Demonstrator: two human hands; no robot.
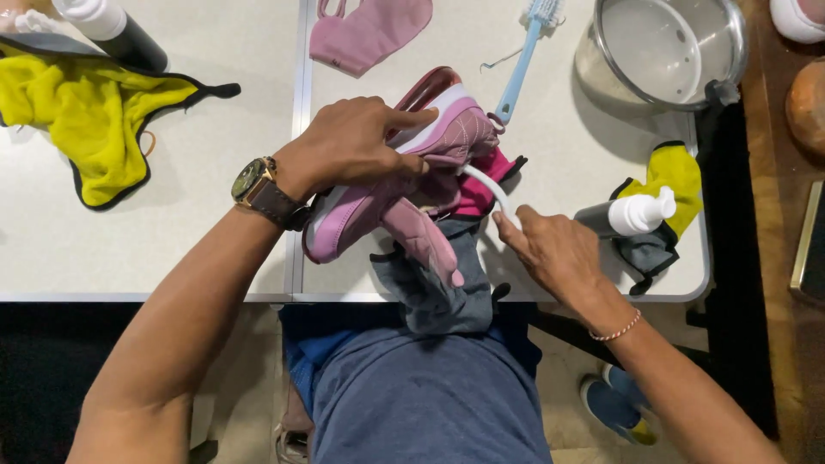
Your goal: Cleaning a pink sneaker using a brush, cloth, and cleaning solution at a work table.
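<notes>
My left hand [352, 142] grips a pink and white sneaker [369, 210] from above, holding it tilted over the front edge of the white table [215, 249]. My right hand [554, 249] pinches a white shoelace [485, 185] that runs from the shoe's eyelets toward it. The shoe's pink tongue hangs loose over a grey cloth [438, 288] lying at the table edge.
A yellow cloth with black trim [86, 112] lies at far left beside a black bottle [120, 34]. A pink insole [369, 30], a blue brush [524, 60], a steel pot [666, 47], a white pump bottle [632, 215] and a yellow and grey cloth [675, 172] sit on the table.
</notes>
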